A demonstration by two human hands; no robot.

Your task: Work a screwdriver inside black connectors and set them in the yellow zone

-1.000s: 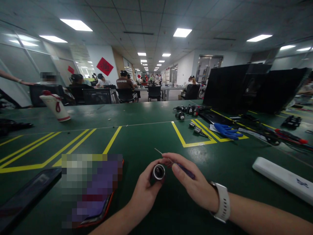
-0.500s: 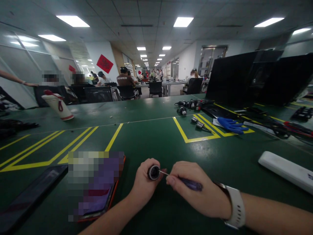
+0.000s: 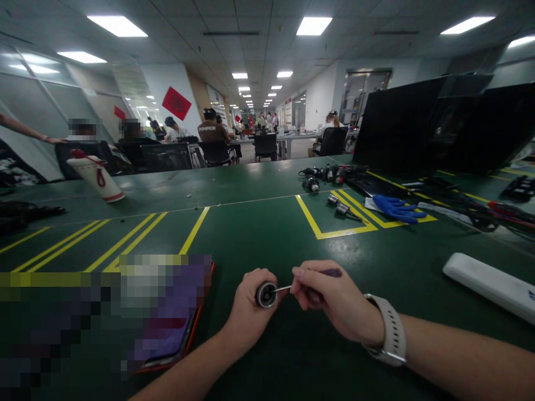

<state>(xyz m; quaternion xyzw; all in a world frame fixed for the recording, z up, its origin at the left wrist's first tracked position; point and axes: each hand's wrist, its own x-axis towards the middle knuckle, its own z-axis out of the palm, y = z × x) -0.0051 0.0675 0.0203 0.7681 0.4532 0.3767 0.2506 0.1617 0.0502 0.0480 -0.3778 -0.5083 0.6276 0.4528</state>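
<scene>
My left hand [image 3: 251, 306] is wrapped round a short dark cylindrical part with a metal rim [image 3: 266, 295], its hollow open end facing me. In my right hand [image 3: 334, 298] is a slim screwdriver [image 3: 332, 273] with a purple handle, gripped between thumb and fingers. The thin metal shaft points left, and its tip is at the opening of the cylinder. Whether the tip touches anything inside, I cannot tell. A pale watch sits on my right wrist.
A phone with an orange-red edge [image 3: 196, 328] lies left of my hands. Right are a long white case [image 3: 489, 284], a blue glove [image 3: 397, 209], metal connectors [image 3: 343, 209] and cables. Beyond stand a white cup [image 3: 98, 178] and black monitors [image 3: 401, 128]. People sit farther back.
My right hand has rolled over and risen slightly, so the screwdriver handle now lies higher and flatter. The cylinder in my left hand has shifted a little to the right.
</scene>
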